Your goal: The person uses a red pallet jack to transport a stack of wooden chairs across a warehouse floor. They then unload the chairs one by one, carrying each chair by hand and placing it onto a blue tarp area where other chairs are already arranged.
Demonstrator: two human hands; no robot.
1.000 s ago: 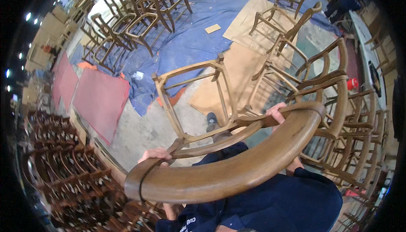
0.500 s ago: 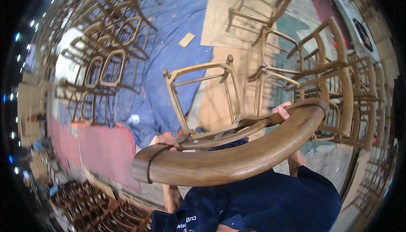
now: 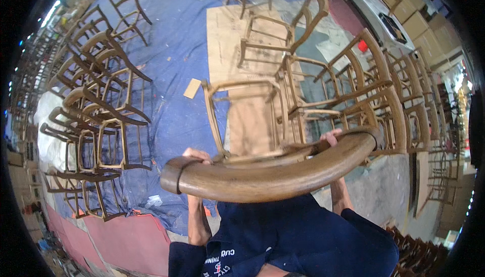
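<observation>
Bright, even light, soft shadows.
Strong fisheye bending at the dark rim; slightly blurred near the edges.

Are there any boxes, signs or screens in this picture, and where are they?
Cardboard boxes: stacked at upper right, tan, blocky.
Dark flat panel: on the pale table beside the boxes; maybe a screen, cannot tell.
Shirt print: white marks on the navy shirt, bottom.
No signs.

1. The chair frame (image 3: 262,171) was stained brown wood, its curved rail smooth with a dull sheen.
2. The floor sheet (image 3: 177,39) looked like blue plastic, paint-flecked.
3. The flat board (image 3: 232,39) looked matt, like cardboard.
</observation>
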